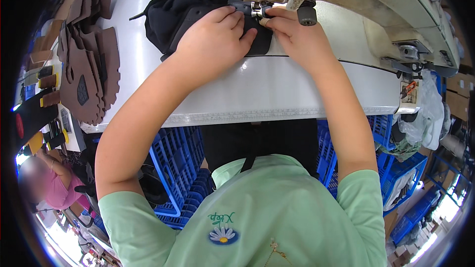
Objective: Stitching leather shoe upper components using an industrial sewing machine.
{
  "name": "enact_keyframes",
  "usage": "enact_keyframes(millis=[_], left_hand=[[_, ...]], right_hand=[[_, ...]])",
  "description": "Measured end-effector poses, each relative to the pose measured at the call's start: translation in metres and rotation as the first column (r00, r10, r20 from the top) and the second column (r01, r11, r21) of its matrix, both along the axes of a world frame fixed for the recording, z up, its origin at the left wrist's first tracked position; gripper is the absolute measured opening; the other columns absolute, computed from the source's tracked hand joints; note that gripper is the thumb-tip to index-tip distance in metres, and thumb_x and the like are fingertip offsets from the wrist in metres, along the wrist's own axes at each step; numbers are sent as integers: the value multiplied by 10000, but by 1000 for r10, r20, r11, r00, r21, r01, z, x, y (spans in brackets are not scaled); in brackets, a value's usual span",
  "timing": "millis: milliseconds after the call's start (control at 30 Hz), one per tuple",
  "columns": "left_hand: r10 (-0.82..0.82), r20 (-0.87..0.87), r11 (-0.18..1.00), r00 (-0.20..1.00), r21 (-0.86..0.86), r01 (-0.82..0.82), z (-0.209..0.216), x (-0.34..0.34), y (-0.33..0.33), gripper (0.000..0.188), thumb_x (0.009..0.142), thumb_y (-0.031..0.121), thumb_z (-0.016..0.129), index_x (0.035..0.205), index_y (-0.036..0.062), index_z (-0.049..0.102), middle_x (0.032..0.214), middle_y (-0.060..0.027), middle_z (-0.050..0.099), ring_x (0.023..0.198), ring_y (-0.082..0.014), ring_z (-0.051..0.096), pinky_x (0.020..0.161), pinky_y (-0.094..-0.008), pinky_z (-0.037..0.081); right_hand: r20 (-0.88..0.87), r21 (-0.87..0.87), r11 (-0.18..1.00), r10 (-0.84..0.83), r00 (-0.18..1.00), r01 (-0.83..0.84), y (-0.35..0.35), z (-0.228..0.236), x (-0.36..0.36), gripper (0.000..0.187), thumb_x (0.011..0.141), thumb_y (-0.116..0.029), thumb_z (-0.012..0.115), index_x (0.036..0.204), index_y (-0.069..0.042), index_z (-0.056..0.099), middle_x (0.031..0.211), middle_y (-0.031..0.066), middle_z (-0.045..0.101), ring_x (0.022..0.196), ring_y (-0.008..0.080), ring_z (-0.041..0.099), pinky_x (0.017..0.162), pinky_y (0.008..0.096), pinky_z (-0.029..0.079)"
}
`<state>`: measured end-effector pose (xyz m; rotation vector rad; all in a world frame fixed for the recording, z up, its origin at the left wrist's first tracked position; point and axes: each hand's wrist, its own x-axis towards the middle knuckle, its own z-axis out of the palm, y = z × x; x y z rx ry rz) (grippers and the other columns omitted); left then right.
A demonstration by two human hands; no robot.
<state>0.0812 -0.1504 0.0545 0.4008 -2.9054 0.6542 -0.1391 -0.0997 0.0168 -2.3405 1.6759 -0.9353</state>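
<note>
A black fabric cap (168, 15) lies bunched on the white sewing table, with a white label inside it. Its edge runs under the metal presser foot (257, 10) of a sewing machine (356, 0). Left of the foot, my left hand (213, 42) grips the cap, fingers bent on the band and thumb on the lower black part. Close to the right of the foot, my right hand (304, 39) has its fingertips closed on the black edge. My fingers partly hide the cloth there.
Brown scalloped pieces (81, 81) are stacked at the table's left. A ruler strip (237, 116) runs along the front edge. Blue crates (180, 168) stand below. Orange-handled snips (408, 89) sit at the right end. A person in pink (62, 185) is at far left.
</note>
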Motion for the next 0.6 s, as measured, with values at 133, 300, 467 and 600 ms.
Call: enact_keyframes(millis=[133,300,467,600], left_hand=[[16,23,999,1000,-52,-15,-5,-7,4,351,792,138,631,1133,94,696,1115,-100,717,1120,-202,643,1059,-342,448],[43,18,996,999,-82,-41,-7,-12,9,312,806,132,638,1105,75,705,1076,-89,728,1083,-190,658,1035,-325,462],[78,32,992,996,-99,-75,-6,-15,14,298,821,131,634,1104,68,704,1059,-86,729,1068,-190,660,1023,-318,463],[66,33,995,997,-74,-64,-4,-16,13,299,826,141,635,1107,68,703,1052,-82,729,1062,-183,659,1024,-317,457]], right_hand=[[-87,8,1000,-23,996,24,2,-2,2,175,859,-58,654,1011,-101,728,1186,22,688,1004,253,678,842,359,555],[-25,-50,998,-42,999,40,0,-6,3,223,821,-77,644,1018,-125,738,1009,59,718,871,301,684,778,395,558],[-78,28,999,-41,996,43,2,-2,3,174,861,-50,650,1012,-103,720,1201,14,674,1008,261,673,859,363,554],[-86,76,996,-48,995,55,4,0,3,179,856,-57,644,1017,-105,705,1216,11,665,993,272,672,829,371,558]])
